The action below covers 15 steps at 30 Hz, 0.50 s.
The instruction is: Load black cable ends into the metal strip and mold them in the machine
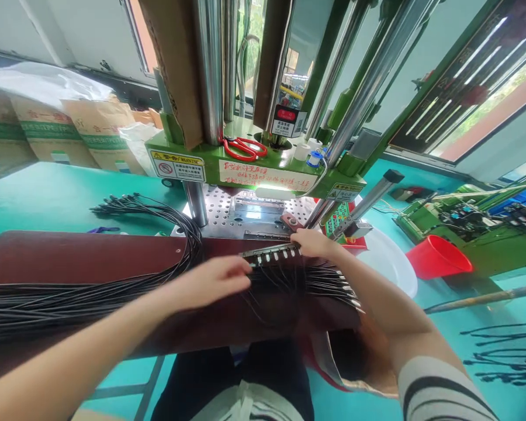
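Observation:
A metal mould bar [272, 252] holds a row of several silver cable connectors at the front of the press. My right hand [313, 242] is closed around the bar's right end. At its left end, my left hand [214, 280] is slightly smeared, thumb apart from the fingers, and nothing shows in its grasp. Black cables [280, 278] run from the connectors toward me over the brown board [254, 327]. More cables with silver tips [333, 286] lie below my right hand. A long bundle of black cables [92, 304] stretches left across the board.
A green press [210, 164] with steel columns stands ahead, red-handled scissors [245, 149] on its plate. Under it is a perforated metal bed [219, 204]. A black cable coil [127, 204] lies left. At right stand a white basin [388, 257] and a red bucket [438, 257].

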{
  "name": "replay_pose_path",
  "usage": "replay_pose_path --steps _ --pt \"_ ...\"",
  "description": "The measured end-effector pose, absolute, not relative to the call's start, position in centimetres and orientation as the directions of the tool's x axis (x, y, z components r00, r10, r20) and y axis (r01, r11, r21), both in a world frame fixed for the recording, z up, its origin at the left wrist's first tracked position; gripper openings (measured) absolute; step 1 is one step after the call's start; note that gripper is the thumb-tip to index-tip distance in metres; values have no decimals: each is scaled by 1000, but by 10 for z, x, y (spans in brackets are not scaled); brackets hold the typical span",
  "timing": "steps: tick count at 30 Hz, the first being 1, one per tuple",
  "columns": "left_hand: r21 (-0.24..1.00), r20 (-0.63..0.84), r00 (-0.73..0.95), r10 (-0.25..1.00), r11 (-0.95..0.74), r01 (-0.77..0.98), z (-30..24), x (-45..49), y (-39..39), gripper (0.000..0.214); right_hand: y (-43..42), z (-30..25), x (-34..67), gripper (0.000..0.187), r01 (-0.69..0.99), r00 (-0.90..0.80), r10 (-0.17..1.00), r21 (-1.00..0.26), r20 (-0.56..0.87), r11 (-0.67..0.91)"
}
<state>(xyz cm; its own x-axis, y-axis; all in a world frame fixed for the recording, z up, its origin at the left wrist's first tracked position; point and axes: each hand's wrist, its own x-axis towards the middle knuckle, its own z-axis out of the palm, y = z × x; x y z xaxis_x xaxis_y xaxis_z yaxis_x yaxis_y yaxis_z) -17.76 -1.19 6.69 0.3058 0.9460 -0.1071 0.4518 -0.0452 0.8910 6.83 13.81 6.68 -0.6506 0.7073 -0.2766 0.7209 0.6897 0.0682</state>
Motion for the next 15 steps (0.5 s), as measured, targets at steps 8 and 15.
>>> replay_pose_path --steps 8,15 --pt "916 -216 360 908 60 398 27 -86 13 43 155 97 78 31 858 -504 861 -158 -71 489" --pt "729 -275 575 770 557 -397 18 -57 55 35 192 86 59 24 774 -474 881 -483 -13 409"
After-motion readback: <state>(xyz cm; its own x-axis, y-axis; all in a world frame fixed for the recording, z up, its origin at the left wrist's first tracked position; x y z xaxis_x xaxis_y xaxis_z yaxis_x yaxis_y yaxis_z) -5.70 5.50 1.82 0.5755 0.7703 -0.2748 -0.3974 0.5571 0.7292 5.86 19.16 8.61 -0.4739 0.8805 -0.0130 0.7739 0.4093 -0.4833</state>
